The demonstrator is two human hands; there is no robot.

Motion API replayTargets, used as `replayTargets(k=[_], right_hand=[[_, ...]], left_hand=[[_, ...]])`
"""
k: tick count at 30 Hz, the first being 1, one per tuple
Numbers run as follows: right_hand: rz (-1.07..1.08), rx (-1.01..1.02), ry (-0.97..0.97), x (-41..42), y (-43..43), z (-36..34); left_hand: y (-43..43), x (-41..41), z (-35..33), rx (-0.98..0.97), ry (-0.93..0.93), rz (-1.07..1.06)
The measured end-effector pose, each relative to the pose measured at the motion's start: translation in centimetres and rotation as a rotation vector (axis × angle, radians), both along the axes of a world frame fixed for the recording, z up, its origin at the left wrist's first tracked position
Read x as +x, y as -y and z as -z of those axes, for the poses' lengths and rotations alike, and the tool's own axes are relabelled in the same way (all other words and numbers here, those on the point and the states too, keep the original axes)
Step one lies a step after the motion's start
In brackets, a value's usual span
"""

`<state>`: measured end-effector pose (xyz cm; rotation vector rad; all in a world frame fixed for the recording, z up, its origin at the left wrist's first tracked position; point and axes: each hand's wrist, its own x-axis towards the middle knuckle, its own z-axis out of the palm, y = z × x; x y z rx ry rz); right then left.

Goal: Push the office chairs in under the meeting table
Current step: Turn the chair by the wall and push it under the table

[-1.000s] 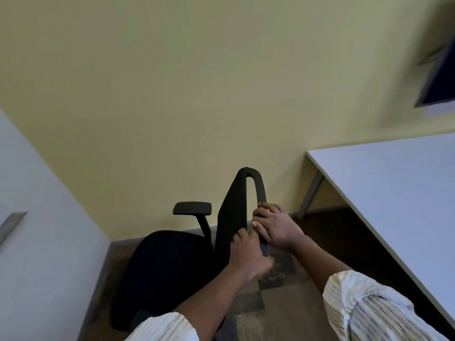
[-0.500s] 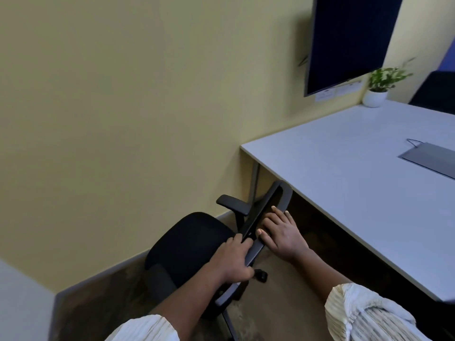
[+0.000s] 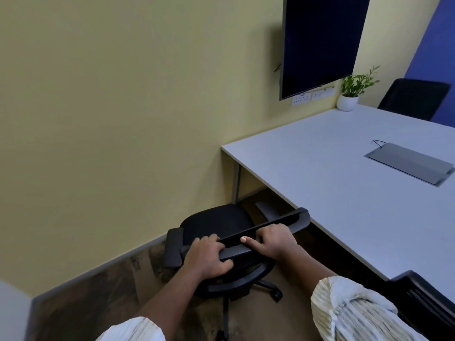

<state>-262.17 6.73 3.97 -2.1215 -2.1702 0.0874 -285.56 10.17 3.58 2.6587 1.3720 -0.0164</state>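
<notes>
A black office chair [image 3: 216, 225] stands on the floor at the near left corner of the white meeting table [image 3: 344, 183]. Its seat faces the yellow wall and the table leg. The top of its backrest runs across the view below me. My left hand [image 3: 206, 259] grips the left part of the backrest top. My right hand [image 3: 273, 241] grips the right part, with its index finger lying along the rail. The right end of the backrest sits just at the table's near edge.
A second black chair [image 3: 426, 306] shows at the lower right beside the table. A third chair [image 3: 413, 99] stands at the far side. A dark screen [image 3: 320, 43] hangs on the wall, with a potted plant [image 3: 349, 94] and a grey cable cover [image 3: 408, 163] on the table.
The chair has swung round from side-on to facing the table corner and moved closer to the table. Both hands have stayed on the backrest. My view has turned right toward the table.
</notes>
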Motion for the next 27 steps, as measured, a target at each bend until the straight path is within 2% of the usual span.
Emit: replayTargets(k=[5, 13, 18, 21, 25, 27], right_hand=[[-0.002, -0.033, -0.008, 2.7, 1.4, -0.7], [0.081, 0.082, 0.001, 4.9, 3.6, 0.0], [0.210, 0.092, -0.043, 3.6, 2.0, 0.4], [0.278, 0.184, -0.058, 2.6, 0.9, 1.6], [0.290, 0.302, -0.102, 1.6, -0.9, 2.9], [0.344, 0.335, -0.064, 0.8, -4.4, 2.8]], left_hand=[[0.7, 2.0, -0.5, 0.111, 0.021, 0.028], [0.1, 4.6, -0.2, 0.207, 0.207, 0.096], [-4.7, 4.5, 0.3, 0.246, 0.274, 0.139], [-8.3, 4.6, 0.7, 0.284, 0.288, 0.174], [-13.5, 5.4, 2.1, 0.322, 0.235, 0.230], [-18.6, 5.6, 2.6, 0.308, 0.195, 0.226]])
